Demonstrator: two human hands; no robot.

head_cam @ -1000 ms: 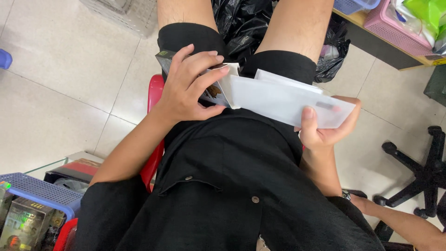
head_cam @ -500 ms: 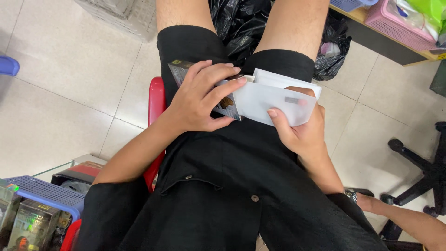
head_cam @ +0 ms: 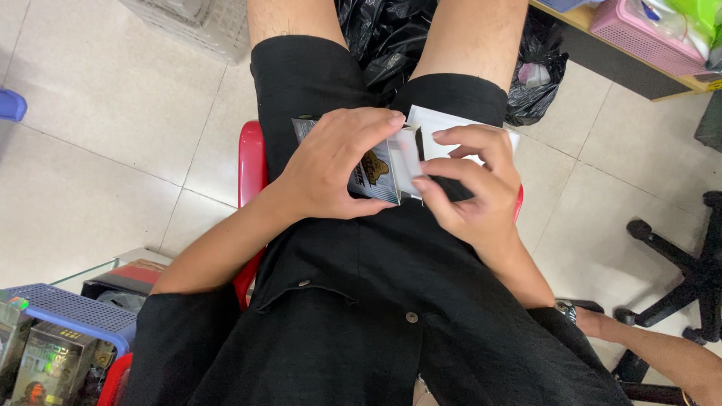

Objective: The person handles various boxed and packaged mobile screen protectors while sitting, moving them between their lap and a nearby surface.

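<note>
I am seated on a red stool [head_cam: 250, 162] in black clothes, hands over my lap. My left hand [head_cam: 335, 162] grips a small printed box [head_cam: 376, 171] with a dark picture on a pale face. My right hand [head_cam: 470, 184] holds a white plastic sleeve [head_cam: 440, 120] at the box's right end, thumb and fingers pinching the sleeve's mouth against the box. Most of the sleeve is hidden under my right hand.
A black plastic bag [head_cam: 391, 37] lies on the floor between my feet. A blue basket [head_cam: 71, 316] with boxed items stands at lower left. A pink basket [head_cam: 639, 34] sits on a shelf at top right. An office chair base [head_cam: 688, 274] and another person's arm [head_cam: 654, 353] are at right.
My right hand has slid left along the white sleeve to the box's end. The sleeve, earlier stretched out to the right, is now bunched under my right hand.
</note>
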